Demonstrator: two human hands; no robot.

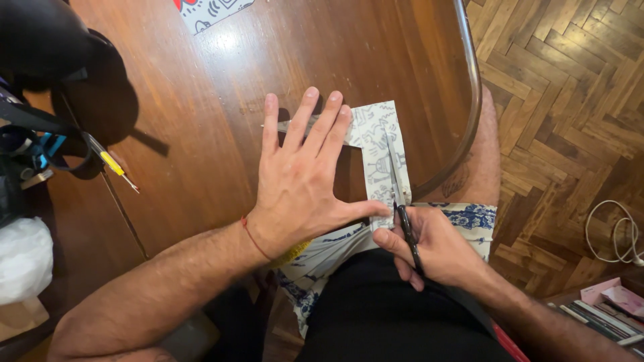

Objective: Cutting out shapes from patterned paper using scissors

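Table [221, 100] of dark polished wood fills most of the view, its curved metal-edged rim running down the right side above a herringbone parquet floor [563, 100]. A black bag [60, 74] with straps sits at the table's far left corner, a white plastic bundle [23, 258] below it.

My left hand [302, 184] lies flat and spread, palm down, pressing on the patterned paper [379, 151], an L-shaped grey-and-white printed piece lying near the table's right edge. My fingers cover the paper's upper arm; my thumb reaches right to touch its lower strip. This hand grips nothing; it only pins the sheet.

My right hand [429, 248] is closed around the black handles of the scissors [402, 201], just below the paper's near end. The blades point away from me, up along the vertical strip, slightly parted, with the paper between them. The paper therefore lies ahead of my right grip and beneath my left palm.

A thin yellow-tipped tool [114, 166] rests well left. A white cable [614, 231] lies on the floor.
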